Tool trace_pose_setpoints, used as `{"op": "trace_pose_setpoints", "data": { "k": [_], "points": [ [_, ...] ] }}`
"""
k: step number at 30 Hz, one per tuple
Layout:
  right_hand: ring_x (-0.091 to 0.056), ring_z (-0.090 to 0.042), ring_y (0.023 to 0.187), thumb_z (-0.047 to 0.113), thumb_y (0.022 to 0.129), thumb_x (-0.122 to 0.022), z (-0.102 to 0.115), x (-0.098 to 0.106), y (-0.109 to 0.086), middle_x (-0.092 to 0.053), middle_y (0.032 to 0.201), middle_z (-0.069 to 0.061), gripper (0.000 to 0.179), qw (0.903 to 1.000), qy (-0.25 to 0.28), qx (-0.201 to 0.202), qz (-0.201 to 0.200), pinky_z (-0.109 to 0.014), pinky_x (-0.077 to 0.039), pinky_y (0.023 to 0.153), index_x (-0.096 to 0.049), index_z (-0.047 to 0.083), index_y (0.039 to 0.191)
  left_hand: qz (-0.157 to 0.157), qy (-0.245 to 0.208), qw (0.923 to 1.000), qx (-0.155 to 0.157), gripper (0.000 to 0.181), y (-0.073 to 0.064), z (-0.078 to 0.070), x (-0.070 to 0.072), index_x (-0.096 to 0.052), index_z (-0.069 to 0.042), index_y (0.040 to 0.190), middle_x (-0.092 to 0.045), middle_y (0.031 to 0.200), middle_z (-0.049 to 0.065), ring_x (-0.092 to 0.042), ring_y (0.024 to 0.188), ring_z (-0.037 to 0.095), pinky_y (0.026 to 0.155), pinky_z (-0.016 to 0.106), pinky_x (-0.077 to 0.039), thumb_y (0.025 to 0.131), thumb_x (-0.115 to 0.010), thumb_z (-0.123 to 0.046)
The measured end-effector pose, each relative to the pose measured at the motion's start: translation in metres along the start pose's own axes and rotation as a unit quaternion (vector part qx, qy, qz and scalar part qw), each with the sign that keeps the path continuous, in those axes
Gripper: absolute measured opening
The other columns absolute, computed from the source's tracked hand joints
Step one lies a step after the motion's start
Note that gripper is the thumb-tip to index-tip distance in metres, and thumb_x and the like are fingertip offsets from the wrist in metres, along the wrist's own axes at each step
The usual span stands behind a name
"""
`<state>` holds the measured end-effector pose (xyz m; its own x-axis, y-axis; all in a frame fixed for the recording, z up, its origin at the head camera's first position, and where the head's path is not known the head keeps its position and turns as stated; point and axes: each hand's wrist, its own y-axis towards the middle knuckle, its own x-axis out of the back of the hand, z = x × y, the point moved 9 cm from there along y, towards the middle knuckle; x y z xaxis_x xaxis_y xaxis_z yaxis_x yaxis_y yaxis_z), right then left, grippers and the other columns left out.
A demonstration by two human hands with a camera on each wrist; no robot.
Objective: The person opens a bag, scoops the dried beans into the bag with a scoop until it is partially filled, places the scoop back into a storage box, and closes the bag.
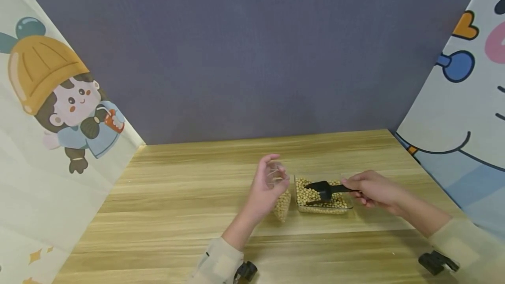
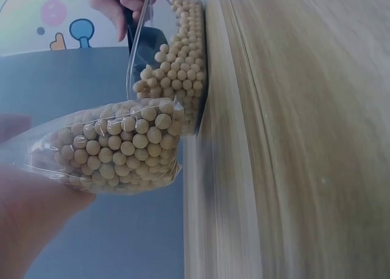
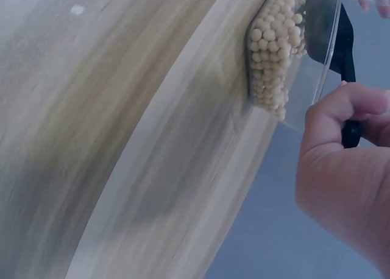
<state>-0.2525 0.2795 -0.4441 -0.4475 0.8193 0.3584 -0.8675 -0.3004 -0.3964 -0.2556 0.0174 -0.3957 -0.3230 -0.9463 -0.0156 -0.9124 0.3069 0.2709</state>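
My left hand (image 1: 263,189) holds a clear plastic bag of soybeans (image 1: 282,208) near its top, thumb and fingers curved round the neck. In the left wrist view the bag (image 2: 119,146) bulges with pale round beans at its lower end. Right beside it stands a clear rectangular container (image 1: 323,211), with many more loose soybeans (image 1: 303,195) inside. My right hand (image 1: 376,190) grips the handle of a black scoop (image 1: 324,190), whose bowl lies among the beans. In the right wrist view the scoop's handle (image 3: 348,72) passes over the container's rim into my curled fingers.
Both things are on a wood-grain table (image 1: 177,205). A dark grey panel (image 1: 252,56) rises behind its far edge. White panels with cartoon prints flank it, one on the left (image 1: 23,179) and one on the right (image 1: 446,117).
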Motion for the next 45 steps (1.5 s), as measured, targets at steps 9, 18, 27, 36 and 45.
{"op": "trace_pose_setpoints", "data": {
  "k": [9,18,27,36,45],
  "points": [
    [-0.039,-0.008,0.058,0.039,0.113,-0.048,-0.004,0.001,0.002,-0.044,0.07,0.004,0.039,0.9993,0.035,-0.002,0.013,-0.024,-0.037,0.051,-0.057,0.007,0.095,0.008,0.001,1.0,0.001,0.064,-0.002,0.0,-0.003,-0.04,-0.014,0.15,-0.057,0.122,0.003,-0.062,0.117,0.017,0.109,0.037,-0.055,0.095,-0.064,0.007],
    [-0.039,-0.007,0.062,0.038,0.115,-0.043,-0.012,0.001,0.0,-0.045,0.076,0.004,0.034,0.9955,0.083,-0.01,0.045,-0.025,-0.038,0.056,-0.053,0.012,0.096,-0.002,0.002,1.0,-0.006,0.064,-0.003,-0.002,0.002,-0.041,-0.012,0.15,-0.057,0.124,0.013,-0.063,0.117,0.024,0.108,0.033,-0.056,0.094,-0.065,0.006],
    [-0.037,-0.006,0.063,0.036,0.116,-0.039,-0.012,-0.002,-0.002,-0.043,0.077,0.006,0.03,0.9886,0.133,-0.01,0.07,-0.024,-0.036,0.058,-0.048,0.015,0.097,-0.01,0.004,0.9999,-0.005,0.065,-0.002,-0.002,0.005,-0.041,-0.011,0.15,-0.058,0.123,0.013,-0.063,0.118,0.028,0.11,0.035,-0.055,0.093,-0.065,0.007],
    [-0.037,-0.005,0.064,0.037,0.116,-0.04,0.001,0.005,-0.005,-0.042,0.078,0.006,0.031,0.9857,0.154,0.002,0.07,-0.023,-0.032,0.057,-0.043,0.017,0.093,-0.008,0.003,1.0,-0.002,0.066,-0.004,-0.004,0.006,-0.041,-0.013,0.15,-0.057,0.125,0.017,-0.062,0.121,0.036,0.111,0.037,-0.055,0.092,-0.066,0.006],
    [-0.033,-0.008,0.064,0.04,0.116,-0.04,0.03,0.013,-0.011,-0.039,0.077,0.005,0.031,0.9909,0.128,0.009,0.042,-0.028,-0.027,0.06,-0.039,0.015,0.096,-0.008,0.035,0.9993,-0.009,0.067,-0.005,-0.008,0.006,-0.042,-0.014,0.15,-0.058,0.123,0.008,-0.063,0.117,0.029,0.109,0.04,-0.053,0.091,-0.068,0.004]
  ]
}}
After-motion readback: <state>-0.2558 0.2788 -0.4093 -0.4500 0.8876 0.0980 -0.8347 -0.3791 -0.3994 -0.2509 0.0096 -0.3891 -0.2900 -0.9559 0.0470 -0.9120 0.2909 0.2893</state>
